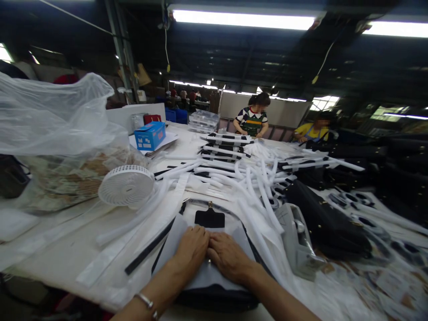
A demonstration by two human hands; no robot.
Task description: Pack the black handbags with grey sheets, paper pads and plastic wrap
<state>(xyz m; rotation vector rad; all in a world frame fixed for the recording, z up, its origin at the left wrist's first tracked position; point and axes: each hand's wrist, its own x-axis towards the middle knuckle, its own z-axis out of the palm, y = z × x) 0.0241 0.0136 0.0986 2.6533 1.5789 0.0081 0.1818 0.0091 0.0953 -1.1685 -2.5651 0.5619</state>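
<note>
A black bag [217,296] lies in front of me with its strap [147,247] stretched out to the left. Over its front is spread a thin white sheet [234,276], and a dark flap with a metal clasp [209,217] shows above the sheet. My left hand [194,244] and my right hand [227,254] meet at the middle of the sheet's upper part. Their fingers are bent and closed on the sheet, with the fingertips partly hidden. A small metal fitting shows just below the hands.
A white fan [127,185] and a blue box [150,136] stand to the left, beside a large clear plastic bag [67,174]. White foam tubes [261,187] cover the table's middle. A grey tape dispenser [297,240] and black bags [324,218] lie right. Two people work across the table.
</note>
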